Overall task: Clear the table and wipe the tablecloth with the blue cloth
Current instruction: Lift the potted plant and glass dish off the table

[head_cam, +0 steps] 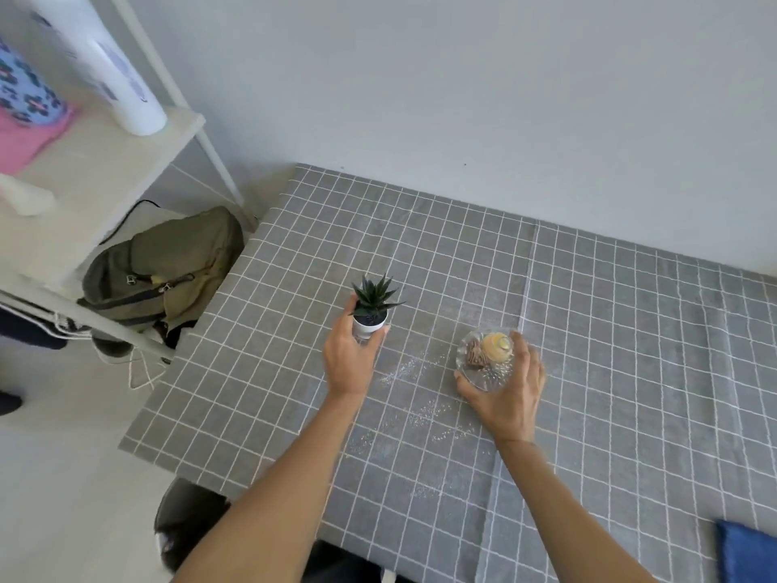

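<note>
Two hands reach out over a surface [588,330] draped in a grey tablecloth [462,254] with a white grid, seen from the head camera looking down. The left hand [351,359] curls round the white pot of a small succulent plant [372,309], thumb on the pot's left side and fingers on its right; the plant stands upright, its long axis vertical and its spiky dark leaves pointing up and outward. The right hand [511,389] grips a clear glass dish [483,363] from the near right, fingers bent along its far rim and thumb at the near rim. The dish sits slightly tilted toward the camera and holds a yellowish shell [498,347] beside a brownish one [475,355]. Whether pot or dish touches the cloth cannot be told. Pale glittery crumbs [424,410] lie scattered on the tablecloth between and in front of the hands, trailing toward the near edge. A blue cloth [746,553] lies at the bottom right corner, well apart from both hands and cut off by the frame, so its lie and direction cannot be told. To the left stands a pale shelf unit [126,170] carrying a white bottle [126,86] and pink fabric [25,140]; an olive backpack [168,267] rests on its lower shelf, just beside the surface's left edge.
</note>
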Tool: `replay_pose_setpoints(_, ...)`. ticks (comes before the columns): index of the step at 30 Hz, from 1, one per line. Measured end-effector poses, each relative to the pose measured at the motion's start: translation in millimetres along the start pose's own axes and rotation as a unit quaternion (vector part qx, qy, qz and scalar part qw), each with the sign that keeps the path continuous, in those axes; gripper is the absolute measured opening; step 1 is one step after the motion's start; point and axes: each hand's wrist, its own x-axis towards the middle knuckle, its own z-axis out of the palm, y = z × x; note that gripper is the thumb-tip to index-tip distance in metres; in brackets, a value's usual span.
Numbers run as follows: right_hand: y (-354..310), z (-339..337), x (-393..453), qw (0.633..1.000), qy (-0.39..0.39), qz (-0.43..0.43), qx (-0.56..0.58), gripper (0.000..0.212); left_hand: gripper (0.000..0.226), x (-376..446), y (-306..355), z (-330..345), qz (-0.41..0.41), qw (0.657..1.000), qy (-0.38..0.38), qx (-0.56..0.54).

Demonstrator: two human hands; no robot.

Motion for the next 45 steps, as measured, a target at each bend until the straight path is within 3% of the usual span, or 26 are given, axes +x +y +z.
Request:
replay_pose_setpoints(8, -65, 40, 29, 0.991, -0.061, -0.117, 0.037, 0.09, 0.06, -10, -20, -47, -0.038, 0.996, 0.081, 0.007)
replay_pose_setpoints(20, -146, 154, 68, 0.955, -0.142, -0.249, 0.078, 0.088, 0.061, 10, -77, -83, -0.098, 0.982, 0.162, 0.023)
replay_pose_setpoints(30, -168, 224, 91, 0.94, -0.212, -0.258, 0.067, 0.096, 0.061, 42, -100, -73, -0.116, 0.974, 0.193, 0.03)
replay_pose_setpoints(45, -173, 223, 110, 0.912, -0.328, -0.248, 0.006, 0.106, 0.066, 38, -87, -58, -0.168, 0.959, 0.226, -0.027)
